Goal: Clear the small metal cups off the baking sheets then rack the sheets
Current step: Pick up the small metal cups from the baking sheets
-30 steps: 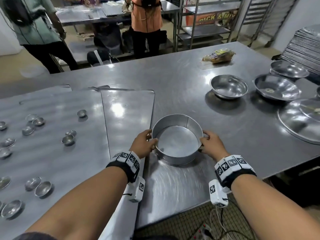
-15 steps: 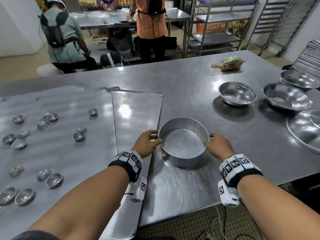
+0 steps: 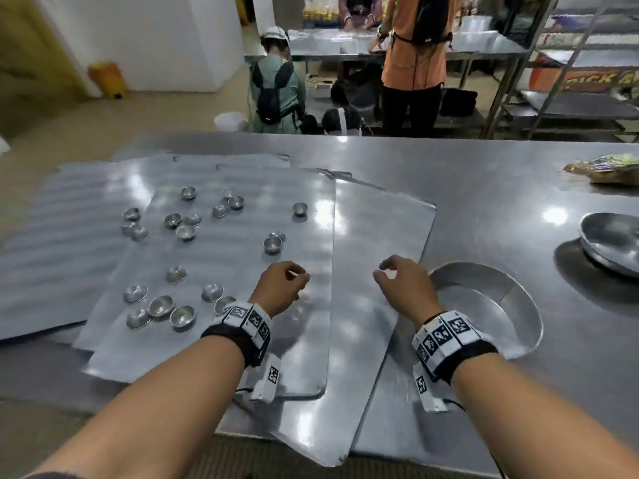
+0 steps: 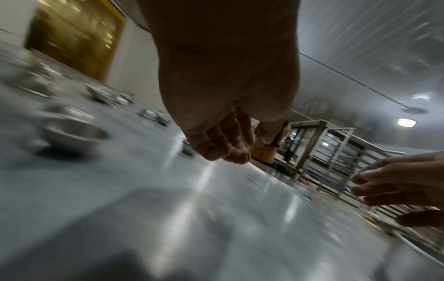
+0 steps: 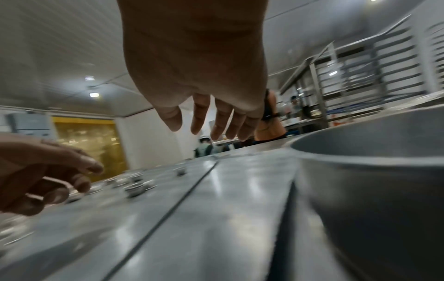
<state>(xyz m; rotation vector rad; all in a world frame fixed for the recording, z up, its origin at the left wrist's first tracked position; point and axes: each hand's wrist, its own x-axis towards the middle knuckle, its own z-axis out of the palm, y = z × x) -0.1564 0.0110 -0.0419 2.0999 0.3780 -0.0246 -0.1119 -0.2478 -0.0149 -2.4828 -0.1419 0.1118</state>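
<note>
Several small metal cups [image 3: 272,244] lie scattered over the top baking sheet [image 3: 242,347], which overlaps more sheets [image 3: 380,243] on the steel table. My left hand [image 3: 287,288] hovers empty over that sheet's right part, fingers loosely curled, just below the nearest cup. My right hand [image 3: 401,285] hovers empty over the neighbouring bare sheet, fingers relaxed. A round metal cake tin [image 3: 511,299] stands right beside the right wrist. The left wrist view shows a blurred cup [image 4: 74,133] and the left hand [image 4: 230,144]; the right wrist view shows the right hand [image 5: 206,117] and the tin [image 5: 374,171].
A metal bowl [image 3: 612,243] sits at the right edge of the table, and a plastic bag [image 3: 605,169] lies further back. Beyond the table, people [image 3: 411,63] stand or sit by another steel table. Metal racks [image 3: 567,81] stand at the back right.
Both hands have let go of the round tin and moved left over the baking sheets. The head view has swung left, so the cups lie nearer the middle.
</note>
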